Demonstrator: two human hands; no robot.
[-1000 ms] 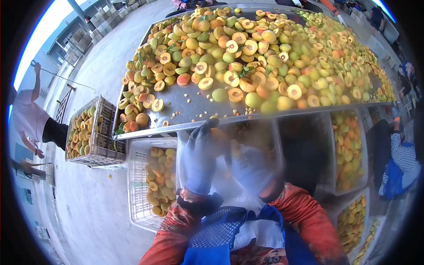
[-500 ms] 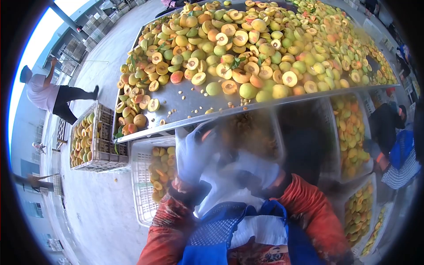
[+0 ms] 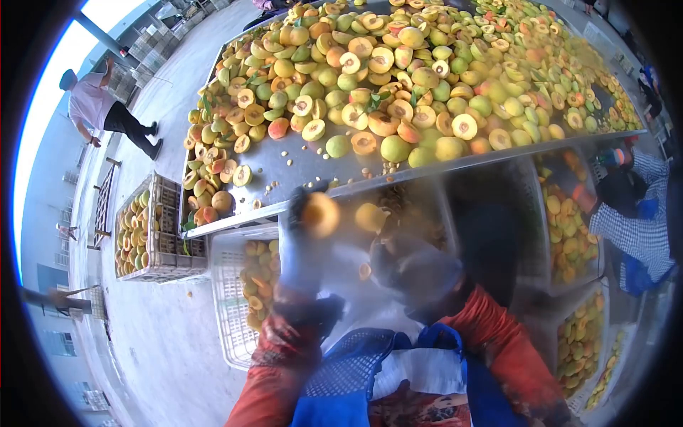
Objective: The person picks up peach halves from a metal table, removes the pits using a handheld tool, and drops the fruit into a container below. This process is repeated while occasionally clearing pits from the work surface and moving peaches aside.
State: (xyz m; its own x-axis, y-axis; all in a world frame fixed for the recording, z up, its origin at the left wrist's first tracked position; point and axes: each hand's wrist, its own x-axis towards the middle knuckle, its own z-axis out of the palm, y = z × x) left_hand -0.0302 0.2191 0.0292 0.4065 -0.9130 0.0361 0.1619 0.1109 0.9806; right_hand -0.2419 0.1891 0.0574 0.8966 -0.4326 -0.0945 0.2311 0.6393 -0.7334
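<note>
My left hand [image 3: 304, 245], in a pale glove with dark fingertips, is closed around an apricot half [image 3: 321, 215], its cut face showing, just below the table's front edge. A second apricot half [image 3: 371, 218] shows between my hands, close to the right one. My right hand [image 3: 416, 269], gloved too, is smeared by motion, so I cannot tell what its fingers hold. A small brownish-orange piece [image 3: 365, 271] shows below, between the hands. Beyond them, a metal table [image 3: 284, 174] bears a heap of halved apricots [image 3: 398, 64], with small loose kernels near its edge.
A white crate [image 3: 229, 306] with fruit stands below left; another full crate [image 3: 167, 231] sits farther left. Crates of apricot halves [image 3: 569, 235] stand at right, beside a co-worker in a checked sleeve [image 3: 626, 228]. A person [image 3: 96, 103] is on the floor at far left.
An apricot half now shows in my left hand, and another has appeared between my hands. My right hand has shifted slightly. The person at left has turned, and the co-worker's arms have moved.
</note>
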